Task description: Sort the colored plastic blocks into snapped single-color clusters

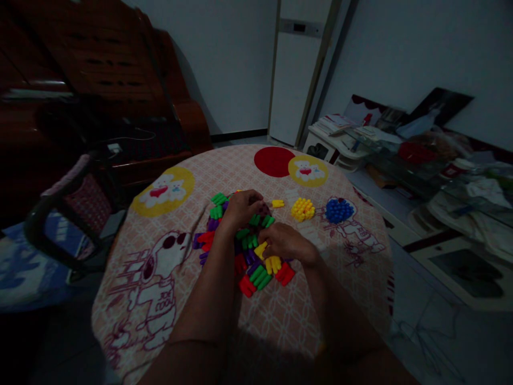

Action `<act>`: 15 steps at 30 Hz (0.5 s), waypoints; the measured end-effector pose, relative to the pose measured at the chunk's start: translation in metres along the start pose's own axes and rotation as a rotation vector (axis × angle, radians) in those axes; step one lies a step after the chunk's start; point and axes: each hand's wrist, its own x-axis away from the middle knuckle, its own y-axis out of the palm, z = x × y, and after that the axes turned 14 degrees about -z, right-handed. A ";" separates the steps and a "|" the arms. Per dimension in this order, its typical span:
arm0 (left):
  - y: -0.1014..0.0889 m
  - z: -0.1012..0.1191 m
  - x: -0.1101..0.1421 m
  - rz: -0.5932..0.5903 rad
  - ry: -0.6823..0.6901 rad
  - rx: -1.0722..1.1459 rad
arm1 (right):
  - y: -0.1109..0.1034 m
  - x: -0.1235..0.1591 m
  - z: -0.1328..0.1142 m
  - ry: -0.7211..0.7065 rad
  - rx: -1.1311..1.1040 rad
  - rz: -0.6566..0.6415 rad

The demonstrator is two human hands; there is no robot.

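Observation:
A heap of small ridged plastic pieces in several colours lies on the round table, among them a green piece (pixel 260 277), a red piece (pixel 285 274) and a purple piece (pixel 197 240). Over the far side of the heap is my left hand (pixel 244 208), its fingers bent and apart, with nothing visible in them. My right hand (pixel 285 241) reaches in from the right, fingertips closed on a yellow plastic piece (pixel 261 250). Another yellow piece (pixel 273 264) lies just below it. My hands partly hide the heap's middle.
To the right sit a yellow cluster (pixel 303 209) and a blue cluster (pixel 339 211) of similar pieces, with one loose yellow piece (pixel 278 203) nearer. A patterned cloth (pixel 280 326) covers the table. A chair (pixel 68 214) stands left; a cluttered cabinet (pixel 401 214) stands right.

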 end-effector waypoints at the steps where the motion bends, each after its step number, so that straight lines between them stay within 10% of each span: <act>1: 0.000 0.000 0.000 0.001 -0.002 0.008 | 0.000 0.000 0.000 -0.012 -0.030 0.015; 15: 0.007 -0.001 0.000 -0.241 0.073 0.174 | -0.011 0.001 0.019 0.078 -0.358 0.444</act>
